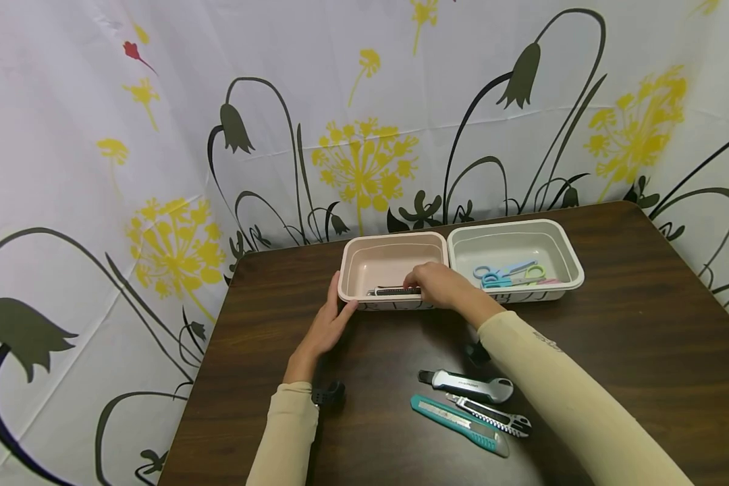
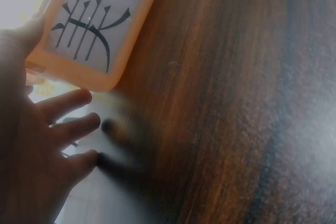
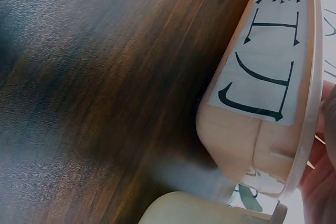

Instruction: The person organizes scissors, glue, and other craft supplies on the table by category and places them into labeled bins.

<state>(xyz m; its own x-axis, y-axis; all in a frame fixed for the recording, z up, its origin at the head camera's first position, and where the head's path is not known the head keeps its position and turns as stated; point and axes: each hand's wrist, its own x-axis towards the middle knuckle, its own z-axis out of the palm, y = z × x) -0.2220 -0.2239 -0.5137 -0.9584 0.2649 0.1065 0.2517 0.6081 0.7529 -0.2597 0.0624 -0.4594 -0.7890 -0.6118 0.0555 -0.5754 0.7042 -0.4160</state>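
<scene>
My right hand [image 1: 440, 283] reaches over the near rim of a pink bin [image 1: 395, 253] and holds the right end of a dark utility knife [image 1: 391, 291] lying low inside it. The fingertips are partly hidden by the hand. At the bin's near left corner is my left hand [image 1: 325, 325], touching it with the thumb at the front and straight fingers along the side. In the left wrist view, several of its fingers [image 2: 73, 129] spread apart beside the bin. A paper label [image 3: 262, 66] with black characters covers the bin's front in the right wrist view.
A pale grey bin [image 1: 510, 244] stands right of the pink one, holding several scissors [image 1: 510, 273]. On the brown table [image 1: 255, 324], below my right forearm, lie a white-and-black utility knife [image 1: 470, 385], a silver-black one [image 1: 491, 414] and a teal one [image 1: 455, 422]. A patterned curtain [image 1: 279, 40] hangs behind.
</scene>
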